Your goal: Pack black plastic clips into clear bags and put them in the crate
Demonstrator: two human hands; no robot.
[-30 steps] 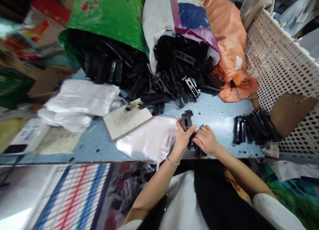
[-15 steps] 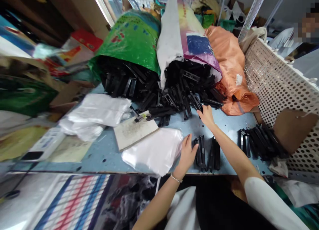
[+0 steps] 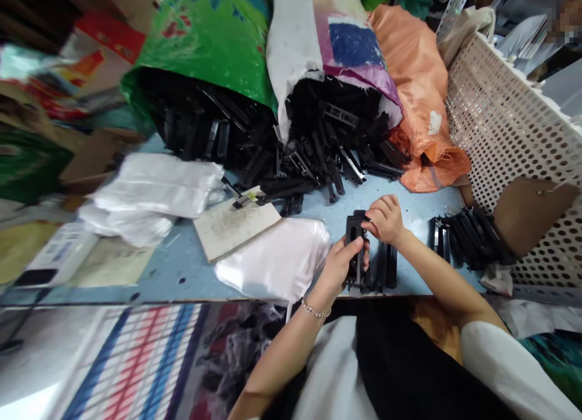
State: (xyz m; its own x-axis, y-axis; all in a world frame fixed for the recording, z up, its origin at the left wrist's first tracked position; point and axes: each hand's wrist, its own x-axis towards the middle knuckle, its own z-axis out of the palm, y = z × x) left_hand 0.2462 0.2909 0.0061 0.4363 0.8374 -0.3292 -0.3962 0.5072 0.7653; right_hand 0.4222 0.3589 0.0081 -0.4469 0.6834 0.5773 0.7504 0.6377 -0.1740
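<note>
A long black slotted part (image 3: 353, 229) is upright along my view near the front of the table. My left hand (image 3: 342, 259) is closed round its lower half, thumb on top. At its far end my right hand (image 3: 385, 220) is closed, with thumb and fingertips pinching the part's edge. Just right of it lie more black parts (image 3: 388, 268) in a small row. To the left of my left hand is a stack of clear plastic bags (image 3: 277, 259), partly under a worn white board (image 3: 236, 229). The exact kind of the black parts I cannot make out.
A green sack (image 3: 213, 38) and a white-purple sack (image 3: 354, 44) spill black parts onto the blue table (image 3: 163, 268). An orange sack (image 3: 413, 74) and a perforated white basket (image 3: 500, 111) stand right. More parts (image 3: 477, 238) lie by the basket; more bags (image 3: 154, 193) lie left.
My right hand has come back from the pile to the table's front. My left hand, open before, has closed on a black slotted part. The view has tilted down.
</note>
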